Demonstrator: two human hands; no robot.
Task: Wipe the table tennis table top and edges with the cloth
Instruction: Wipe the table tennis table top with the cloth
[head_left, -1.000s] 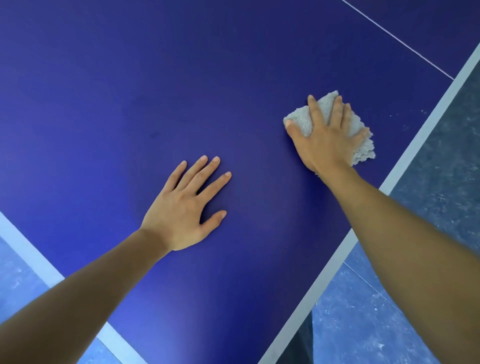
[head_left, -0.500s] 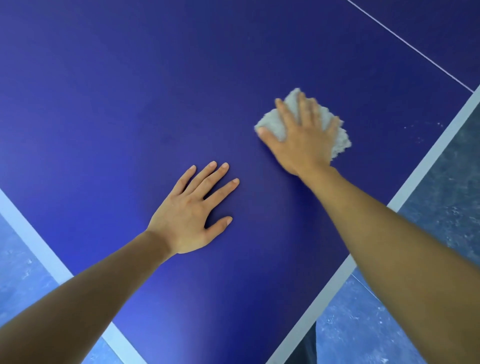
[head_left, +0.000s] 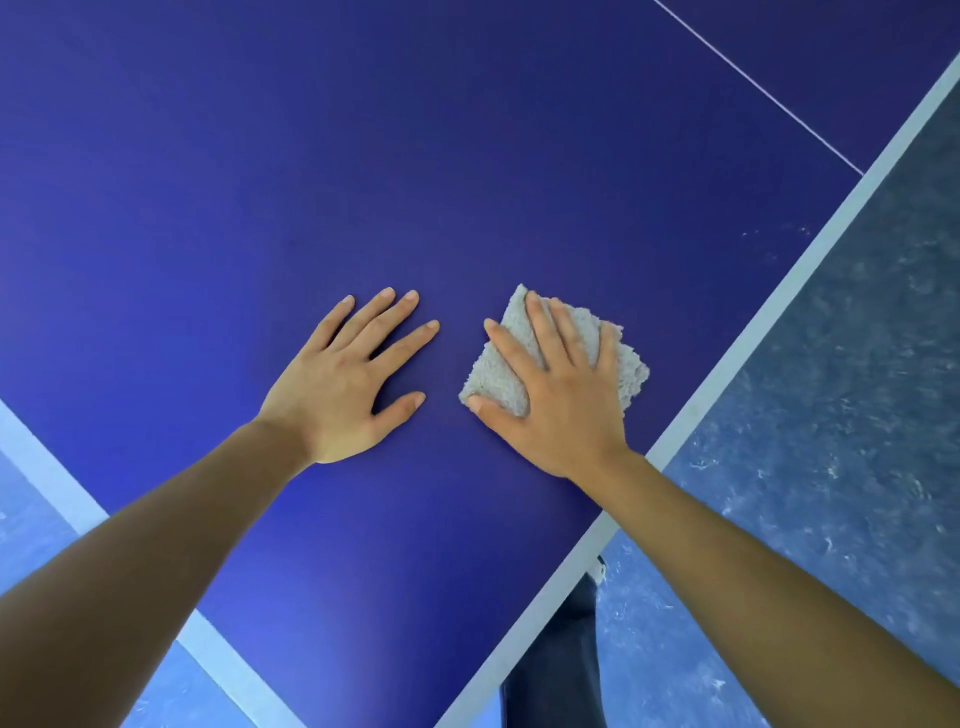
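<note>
One table (head_left: 467, 156) fills the view, blue, just the one. One cloth (head_left: 498, 374) on it, a single grey piece. Two hands up there: the left hand (head_left: 337, 395) and the right hand (head_left: 561, 410), five digits showing on each, so ten in all. Two bare forearms (head_left: 130, 571) at the bottom of the view. White markings now: two broad ones along the edges, the left band (head_left: 47, 467) and the right band (head_left: 753, 332), plus one thin line (head_left: 753, 83) across the far corner, three stripes total. Below the near corner, one dark trouser leg (head_left: 561, 649). A few pale specks (head_left: 804, 229) sit near the right band, too small to count properly.
</note>
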